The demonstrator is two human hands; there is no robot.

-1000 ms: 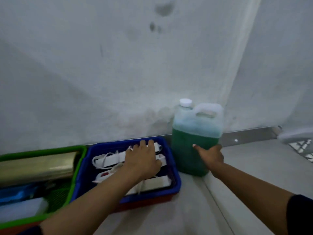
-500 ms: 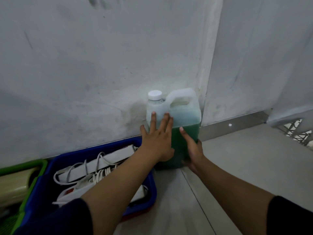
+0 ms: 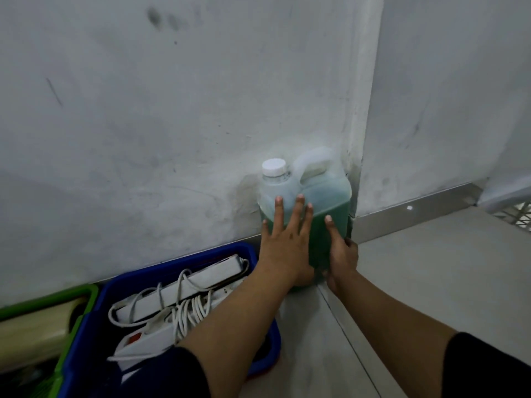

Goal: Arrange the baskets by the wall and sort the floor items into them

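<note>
Both hands rest on the jug [image 3: 324, 196], which stands upright on the floor [image 3: 431, 282] in the corner where the two walls meet. Its back is at or against the left wall [image 3: 143, 124]; contact cannot be confirmed.

Left hand [image 3: 284, 248]: flat and spread, palm pressed to the jug's front face, fingers [image 3: 297, 209] pointing up. It grips nothing.

Right hand [image 3: 342, 257]: set against the jug's lower right front edge, forefinger extended up the face, other fingers curled toward the side. Whether it clasps the jug or only presses it cannot be told.

Jug: translucent, filled with green liquid to about fingertip level of the left hand. A white cap [image 3: 273, 167] sits above the left hand's fingertips; the moulded handle is above and to the right of them.

Left of the left forearm, just beside the jug, a blue basket [image 3: 86, 340] sits by the wall. It holds white power strips [image 3: 184, 285] with coiled cords. The left forearm crosses over its near right corner.

Further left, touching the blue basket, a green basket [image 3: 57, 295] holds a pale roll [image 3: 34, 328].

To the right of the right hand, a metal skirting [image 3: 416, 209] runs along the base of the right wall, and a white lattice object [image 3: 517, 211] is partly visible at the far edge.
</note>
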